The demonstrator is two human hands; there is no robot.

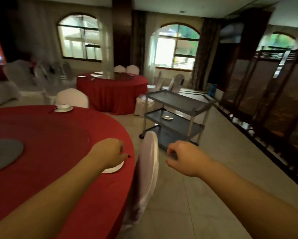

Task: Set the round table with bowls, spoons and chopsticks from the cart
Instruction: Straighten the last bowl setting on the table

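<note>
Reaching over the right edge of the round table (46,135), my left hand (108,152) hangs just above a white plate (113,169) that sits close to that edge. Its fingers are curled downward, and a thin dark tip, maybe chopsticks (128,156), pokes out past my knuckles toward the rim; I cannot tell whether I am pinching it or only covering it. My right hand (182,156) floats off the table, out over the tiled floor, fingers loosely curled and gripping nothing.

Between my two hands stands a white-covered chair (149,163), its back right against the table's edge. At the table's far edge a finished setting waits: a bowl (64,106) on a saucer (63,110), with something slim and dark lying at its left. A grey turntable (5,152) lies toward the table's middle, cut off by the left border.

The cart (175,114) stands on the floor beyond the chair, well apart from the table. Its top shelf looks bare, and one small white dish (167,117) rests on the middle shelf. Farther back stands a second red-draped table (112,90) with covered chairs around it.
</note>
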